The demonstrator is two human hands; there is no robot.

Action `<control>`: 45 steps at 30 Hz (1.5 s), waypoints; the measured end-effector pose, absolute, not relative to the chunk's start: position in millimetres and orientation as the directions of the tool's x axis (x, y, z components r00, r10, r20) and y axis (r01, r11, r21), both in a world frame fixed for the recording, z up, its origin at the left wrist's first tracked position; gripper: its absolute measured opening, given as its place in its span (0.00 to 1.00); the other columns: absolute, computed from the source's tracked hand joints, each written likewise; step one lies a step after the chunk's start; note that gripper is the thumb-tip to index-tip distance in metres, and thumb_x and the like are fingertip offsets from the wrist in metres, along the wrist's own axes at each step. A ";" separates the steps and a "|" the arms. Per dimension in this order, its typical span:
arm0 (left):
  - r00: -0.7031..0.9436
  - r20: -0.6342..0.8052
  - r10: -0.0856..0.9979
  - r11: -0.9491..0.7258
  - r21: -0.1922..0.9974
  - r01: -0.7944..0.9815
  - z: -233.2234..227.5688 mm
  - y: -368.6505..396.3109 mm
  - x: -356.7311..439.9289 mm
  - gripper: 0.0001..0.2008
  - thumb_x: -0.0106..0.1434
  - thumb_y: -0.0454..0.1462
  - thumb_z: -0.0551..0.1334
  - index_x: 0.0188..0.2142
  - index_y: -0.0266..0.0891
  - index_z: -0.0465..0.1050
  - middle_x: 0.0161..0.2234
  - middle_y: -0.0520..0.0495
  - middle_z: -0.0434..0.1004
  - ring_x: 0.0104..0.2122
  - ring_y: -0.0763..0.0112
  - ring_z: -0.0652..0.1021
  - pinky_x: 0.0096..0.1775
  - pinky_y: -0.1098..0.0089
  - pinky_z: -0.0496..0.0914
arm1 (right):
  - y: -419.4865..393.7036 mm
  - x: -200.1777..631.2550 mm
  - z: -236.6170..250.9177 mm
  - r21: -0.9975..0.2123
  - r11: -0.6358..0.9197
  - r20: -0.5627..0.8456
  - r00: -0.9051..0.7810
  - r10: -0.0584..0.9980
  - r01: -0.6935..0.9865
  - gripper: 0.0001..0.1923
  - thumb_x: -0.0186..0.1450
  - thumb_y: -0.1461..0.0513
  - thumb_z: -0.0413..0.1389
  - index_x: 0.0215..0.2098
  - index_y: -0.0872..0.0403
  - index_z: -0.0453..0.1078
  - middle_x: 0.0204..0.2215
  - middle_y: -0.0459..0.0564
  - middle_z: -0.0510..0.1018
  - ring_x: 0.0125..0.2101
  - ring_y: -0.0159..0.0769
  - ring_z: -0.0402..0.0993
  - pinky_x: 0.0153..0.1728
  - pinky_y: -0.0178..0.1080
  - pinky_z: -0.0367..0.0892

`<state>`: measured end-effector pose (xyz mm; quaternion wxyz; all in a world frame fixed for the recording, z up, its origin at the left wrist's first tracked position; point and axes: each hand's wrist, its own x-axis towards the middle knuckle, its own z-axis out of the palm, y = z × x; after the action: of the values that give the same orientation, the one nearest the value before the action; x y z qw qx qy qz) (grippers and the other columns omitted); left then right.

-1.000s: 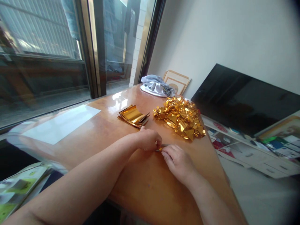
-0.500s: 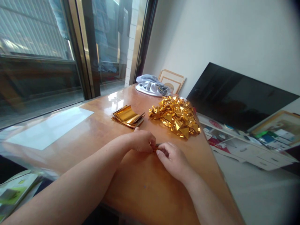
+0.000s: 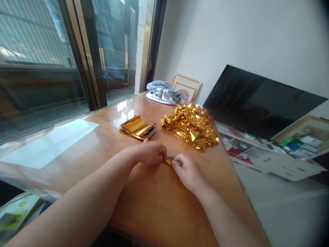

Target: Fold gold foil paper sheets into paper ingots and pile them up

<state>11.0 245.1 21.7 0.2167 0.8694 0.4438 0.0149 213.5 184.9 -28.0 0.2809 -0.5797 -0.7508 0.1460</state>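
The left hand point(image 3: 151, 153) and the right hand point(image 3: 186, 168) meet on the wooden table point(image 3: 154, 202), both closed, pinching one small gold foil piece point(image 3: 169, 162) between their fingertips. Just behind lie a stack of gold sheets point(image 3: 137, 127) and a heap of folded gold pieces point(image 3: 191, 126).

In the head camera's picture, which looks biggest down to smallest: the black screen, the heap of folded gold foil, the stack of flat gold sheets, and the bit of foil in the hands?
1. Black screen
2. Foil heap
3. Sheet stack
4. Foil bit, mostly hidden between the left hand and right hand, so only roughly judged.
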 end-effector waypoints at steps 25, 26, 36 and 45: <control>0.470 -0.137 0.872 -0.415 0.304 0.858 15.3 244.2 17.2 0.15 0.57 0.51 0.60 0.33 0.44 0.74 0.35 0.48 0.81 0.37 0.57 0.78 0.47 0.56 0.64 | 183.3 208.1 -29.5 -0.530 0.242 0.266 -0.112 0.957 0.813 0.07 0.64 0.62 0.54 0.28 0.51 0.63 0.26 0.44 0.71 0.27 0.33 0.65 0.27 0.34 0.54; 0.469 -0.137 0.872 -0.413 0.305 0.858 14.7 244.3 17.0 0.15 0.57 0.51 0.60 0.33 0.44 0.74 0.34 0.48 0.81 0.37 0.57 0.78 0.48 0.55 0.64 | 183.5 208.1 -30.1 -0.531 0.240 0.266 -0.109 0.958 0.813 0.06 0.64 0.62 0.54 0.28 0.51 0.63 0.26 0.43 0.71 0.27 0.33 0.65 0.27 0.34 0.54; 0.456 -0.138 0.879 -0.398 0.313 0.863 12.3 244.4 17.6 0.16 0.57 0.52 0.61 0.32 0.44 0.74 0.34 0.47 0.81 0.37 0.57 0.78 0.47 0.54 0.63 | 182.9 208.9 -32.8 -0.550 0.217 0.238 -0.097 0.966 0.806 0.04 0.65 0.61 0.53 0.31 0.50 0.63 0.25 0.43 0.70 0.27 0.34 0.66 0.27 0.34 0.54; 0.450 -0.123 0.884 -0.398 0.304 0.866 11.5 243.8 18.0 0.15 0.58 0.51 0.60 0.32 0.44 0.74 0.34 0.47 0.82 0.37 0.56 0.78 0.46 0.54 0.62 | 182.6 209.2 -30.4 -0.506 0.264 0.262 -0.145 0.954 0.821 0.04 0.65 0.64 0.52 0.32 0.50 0.64 0.30 0.45 0.72 0.29 0.34 0.66 0.28 0.34 0.55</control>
<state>18.0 243.8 11.5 0.1636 0.8356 0.5235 0.0287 209.2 182.6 -30.4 0.2726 -0.5944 -0.7467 0.1217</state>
